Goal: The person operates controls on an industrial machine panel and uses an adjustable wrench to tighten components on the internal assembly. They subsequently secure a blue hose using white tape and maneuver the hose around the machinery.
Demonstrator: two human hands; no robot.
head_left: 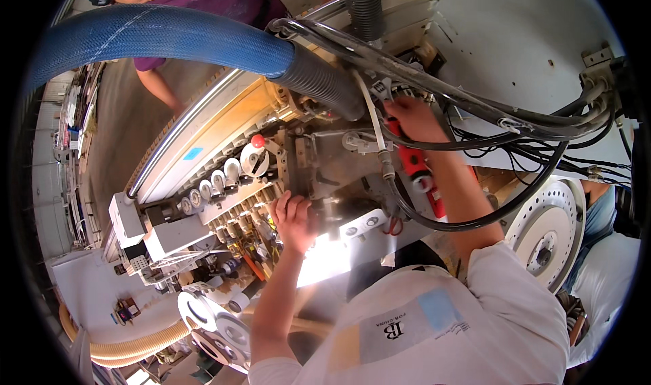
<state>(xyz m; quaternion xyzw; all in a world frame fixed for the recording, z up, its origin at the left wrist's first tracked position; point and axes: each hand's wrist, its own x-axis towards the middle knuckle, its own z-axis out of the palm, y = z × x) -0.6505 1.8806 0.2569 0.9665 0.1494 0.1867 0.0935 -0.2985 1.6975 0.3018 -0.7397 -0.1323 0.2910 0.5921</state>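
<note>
My right hand (411,118) is closed around an adjustable wrench (382,89), whose silver jaws stick out past the fingers. Just below that hand lie red-handled tools (411,160) with a metal ring among them; their exact kind is hard to make out. My left hand (294,221) rests on the machine's metal edge, fingers apart, holding nothing that I can see. Beside it runs a row of brass-coloured fittings (247,215). Red-handled scissors (393,227) lie between my arms, near a pale panel with round dials (361,224).
A thick blue hose (169,36) arches over the machine. Black cables (434,80) cross above my right hand and loop over its forearm. White rollers (232,170) and a red knob (258,141) stand left. Another person in a purple shirt (224,2) is across the machine. A perforated wheel (546,232) stands right.
</note>
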